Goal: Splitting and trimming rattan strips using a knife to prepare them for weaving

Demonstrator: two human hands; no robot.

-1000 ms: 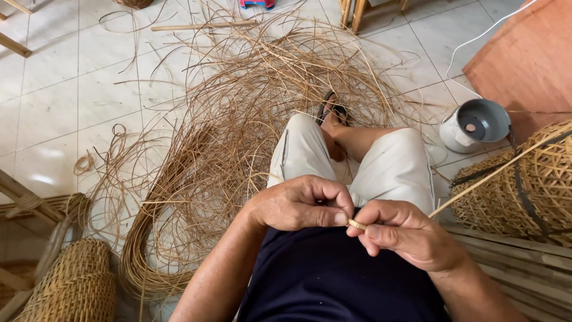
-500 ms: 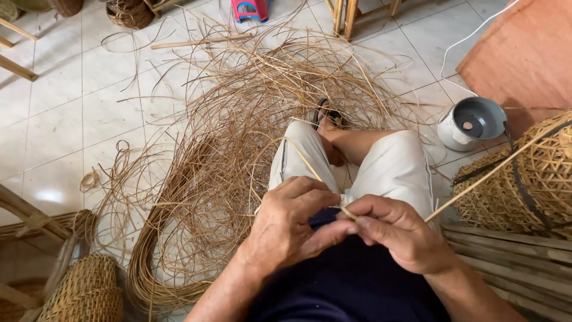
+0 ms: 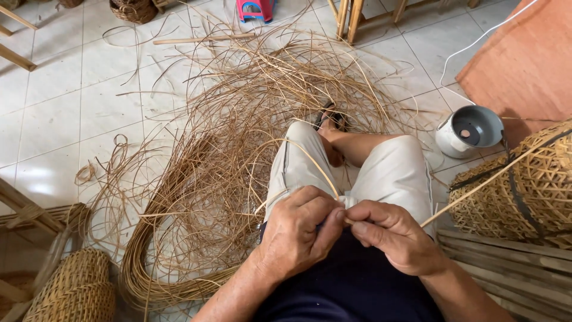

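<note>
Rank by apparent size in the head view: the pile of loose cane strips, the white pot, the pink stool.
1. Pile of loose cane strips
2. White pot
3. Pink stool, though cropped by the frame edge and farther away, so unsure.

White pot (image 3: 468, 132) (on tiles); woven basket (image 3: 524, 185) nearby.

Single view, from a camera worn on the head of a seated person, facing steeply down and forward over the lap. Nearest, at the lower edge, lie the left hand (image 3: 298, 232) and right hand (image 3: 396, 235), close under the lens and touching at the fingertips. Beyond them come the knees, then the tiled floor (image 3: 53, 107), which runs to the upper edge. A woven basket (image 3: 524, 185) is cut by the right edge, another basket (image 3: 74, 289) by the lower left corner. No second view overlaps this one.
</note>
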